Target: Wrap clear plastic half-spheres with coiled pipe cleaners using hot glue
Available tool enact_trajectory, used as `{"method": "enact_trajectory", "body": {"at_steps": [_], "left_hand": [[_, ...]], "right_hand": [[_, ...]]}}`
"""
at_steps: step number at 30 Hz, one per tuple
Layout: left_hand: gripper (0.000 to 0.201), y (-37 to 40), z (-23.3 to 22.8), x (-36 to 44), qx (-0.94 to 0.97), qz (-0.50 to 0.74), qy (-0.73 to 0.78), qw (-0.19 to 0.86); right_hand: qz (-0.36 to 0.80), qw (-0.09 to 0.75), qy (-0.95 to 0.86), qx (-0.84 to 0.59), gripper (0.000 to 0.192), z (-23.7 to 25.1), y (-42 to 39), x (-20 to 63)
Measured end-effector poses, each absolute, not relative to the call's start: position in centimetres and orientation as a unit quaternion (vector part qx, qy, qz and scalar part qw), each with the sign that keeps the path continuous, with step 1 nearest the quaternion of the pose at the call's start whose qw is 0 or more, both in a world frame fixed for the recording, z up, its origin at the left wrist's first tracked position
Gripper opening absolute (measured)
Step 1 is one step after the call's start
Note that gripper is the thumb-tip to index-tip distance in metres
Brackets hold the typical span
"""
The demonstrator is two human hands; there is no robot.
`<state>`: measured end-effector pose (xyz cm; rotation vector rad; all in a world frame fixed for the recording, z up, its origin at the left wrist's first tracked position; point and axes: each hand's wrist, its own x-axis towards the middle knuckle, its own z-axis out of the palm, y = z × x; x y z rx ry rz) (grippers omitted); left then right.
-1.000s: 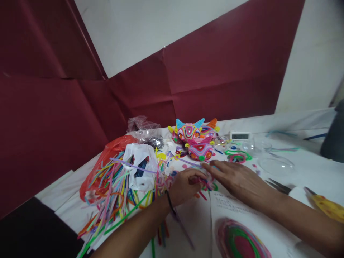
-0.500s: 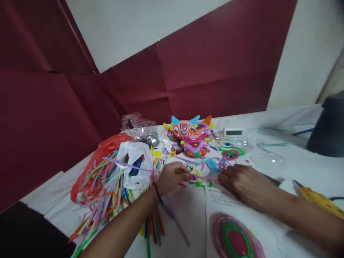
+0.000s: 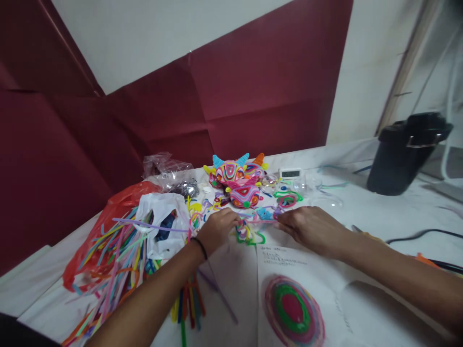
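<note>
My left hand (image 3: 216, 229) and my right hand (image 3: 310, 227) meet near the middle of the table and pinch the two ends of a pink pipe cleaner (image 3: 258, 220) stretched between them. Below that strand lies a tangle of bent green and yellow pipe cleaners (image 3: 249, 236). Just behind sit finished colourful horned pipe-cleaner figures (image 3: 235, 179) and a small blue shape (image 3: 265, 213). A black band circles my left wrist.
A heap of loose pipe cleaners (image 3: 115, 260) spills from red (image 3: 108, 212) and white plastic bags (image 3: 159, 217) on the left. A printed sheet with a coloured oval (image 3: 292, 308) lies in front. A small white clock (image 3: 290, 173), clear domes (image 3: 318, 190) and a black container (image 3: 405, 154) stand behind and right.
The camera swung right. My right hand went from flat and spread to pinching; both hands drew together on the pink pipe cleaner and lifted it slightly off the tangle.
</note>
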<state>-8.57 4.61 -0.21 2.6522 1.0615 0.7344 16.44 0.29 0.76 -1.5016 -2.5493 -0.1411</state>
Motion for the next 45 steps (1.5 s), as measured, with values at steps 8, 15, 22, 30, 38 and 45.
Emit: {"method": "enact_trajectory", "body": {"at_steps": [8, 15, 22, 30, 38, 45], "left_hand": [[0.015, 6.6, 1.7, -9.1, 0.901, 0.238, 0.362, 0.024], [0.016, 8.0, 1.9, -11.3, 0.898, 0.213, 0.385, -0.018], [0.020, 7.4, 1.9, -11.8, 0.860, 0.253, 0.438, -0.066], [0.025, -2.7, 2.1, -3.5, 0.914, 0.273, 0.253, 0.161], [0.030, -3.5, -0.1, -3.1, 0.904, 0.223, 0.260, 0.258], [0.033, -3.8, -1.1, -2.6, 0.935, 0.218, 0.259, 0.103]], "right_hand": [[-0.066, 0.086, -0.858, -0.503, 0.032, 4.4, 1.0, 17.2], [-0.095, 0.077, -0.843, -0.523, 0.033, 7.6, 0.9, 18.2], [-0.094, 0.121, -0.858, -0.490, 0.033, 6.5, -0.5, 19.6], [-0.016, 0.181, -0.904, -0.388, 0.031, 3.9, -5.6, 18.0], [-0.033, 0.178, -0.887, -0.424, 0.026, 1.7, -9.0, 20.4], [-0.057, 0.222, -0.869, -0.439, 0.033, -0.3, -10.0, 20.4]]}}
